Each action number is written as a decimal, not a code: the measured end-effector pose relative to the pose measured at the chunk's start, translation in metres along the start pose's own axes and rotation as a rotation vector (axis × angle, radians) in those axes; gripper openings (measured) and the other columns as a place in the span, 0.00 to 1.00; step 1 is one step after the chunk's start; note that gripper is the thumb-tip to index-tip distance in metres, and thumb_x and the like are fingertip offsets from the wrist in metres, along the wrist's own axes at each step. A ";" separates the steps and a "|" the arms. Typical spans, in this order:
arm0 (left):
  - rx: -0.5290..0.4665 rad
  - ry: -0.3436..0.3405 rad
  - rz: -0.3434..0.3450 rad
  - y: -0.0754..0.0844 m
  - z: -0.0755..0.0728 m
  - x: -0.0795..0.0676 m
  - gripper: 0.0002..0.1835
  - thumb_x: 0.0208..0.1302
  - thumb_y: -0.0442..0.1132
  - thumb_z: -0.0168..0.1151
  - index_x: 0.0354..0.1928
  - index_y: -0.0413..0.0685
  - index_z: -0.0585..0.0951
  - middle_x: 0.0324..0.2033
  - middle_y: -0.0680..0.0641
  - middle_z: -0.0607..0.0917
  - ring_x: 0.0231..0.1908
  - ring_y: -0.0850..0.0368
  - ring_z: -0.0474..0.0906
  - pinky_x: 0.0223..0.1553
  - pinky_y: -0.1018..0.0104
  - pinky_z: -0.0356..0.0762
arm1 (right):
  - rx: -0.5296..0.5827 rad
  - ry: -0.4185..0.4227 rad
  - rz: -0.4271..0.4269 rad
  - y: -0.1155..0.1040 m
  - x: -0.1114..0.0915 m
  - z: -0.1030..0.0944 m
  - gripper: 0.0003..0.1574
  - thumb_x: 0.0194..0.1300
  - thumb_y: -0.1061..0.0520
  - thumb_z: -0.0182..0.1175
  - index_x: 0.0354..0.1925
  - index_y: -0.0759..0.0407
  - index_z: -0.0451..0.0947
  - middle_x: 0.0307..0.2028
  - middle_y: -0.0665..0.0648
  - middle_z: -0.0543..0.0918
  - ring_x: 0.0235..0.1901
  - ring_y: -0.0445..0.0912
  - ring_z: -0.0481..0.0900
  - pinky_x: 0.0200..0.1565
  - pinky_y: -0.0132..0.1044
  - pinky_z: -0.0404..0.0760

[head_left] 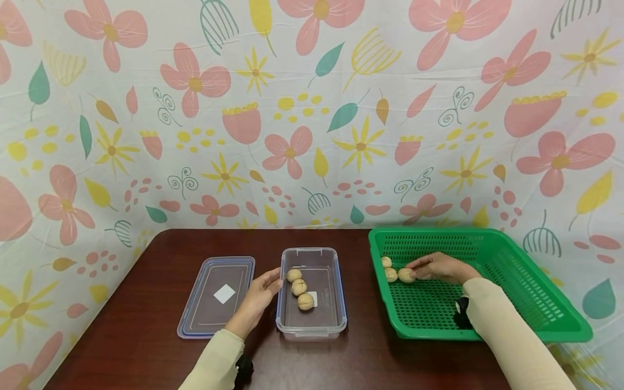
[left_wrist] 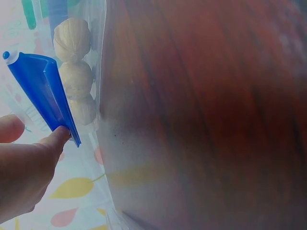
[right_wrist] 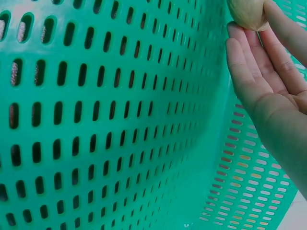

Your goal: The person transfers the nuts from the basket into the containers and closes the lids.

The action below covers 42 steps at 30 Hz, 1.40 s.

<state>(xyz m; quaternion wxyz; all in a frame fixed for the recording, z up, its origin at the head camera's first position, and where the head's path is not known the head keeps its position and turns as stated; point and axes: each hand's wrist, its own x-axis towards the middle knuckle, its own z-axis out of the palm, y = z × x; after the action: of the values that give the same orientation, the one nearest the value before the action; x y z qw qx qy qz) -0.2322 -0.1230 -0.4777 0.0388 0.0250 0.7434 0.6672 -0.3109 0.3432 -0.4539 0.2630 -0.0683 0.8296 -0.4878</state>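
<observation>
My right hand [head_left: 444, 268] pinches a walnut [head_left: 406, 275] at the left part of the green basket [head_left: 414, 311]. In the right wrist view this walnut [right_wrist: 247, 13] sits between thumb and fingertips. Two more walnuts, one of them nearest [head_left: 391, 274], lie beside it against the basket's left wall. With fingers extended, my left hand [head_left: 259, 299] touches the left side of a clear plastic container [head_left: 312, 329]. In the left wrist view a fingertip rests on its blue side clasp [left_wrist: 41, 86], which hangs outward. Three walnuts [head_left: 299, 287] lie in a row inside the container.
Left of the container, a clear lid [head_left: 205, 319] with a blue edge and a white label [head_left: 224, 293] lies flat on the dark wooden table [head_left: 131, 314]. A flowered cloth [head_left: 302, 108] hangs behind the table. The basket's raised walls surround my right hand.
</observation>
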 end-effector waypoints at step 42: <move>-0.004 0.001 0.000 -0.002 0.000 0.001 0.24 0.72 0.33 0.51 0.66 0.28 0.64 0.64 0.30 0.68 0.64 0.36 0.64 0.65 0.42 0.61 | 0.121 0.137 -0.147 -0.067 -0.028 0.008 0.40 0.68 0.50 0.60 0.70 0.66 0.58 0.68 0.67 0.62 0.61 0.46 0.71 0.65 0.45 0.68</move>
<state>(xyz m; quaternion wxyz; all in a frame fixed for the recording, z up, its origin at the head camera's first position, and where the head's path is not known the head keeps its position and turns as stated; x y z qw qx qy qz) -0.2332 -0.1236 -0.4797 0.0385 0.0243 0.7420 0.6688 -0.2923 0.3128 -0.3895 0.1729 -0.0793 0.8075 -0.5584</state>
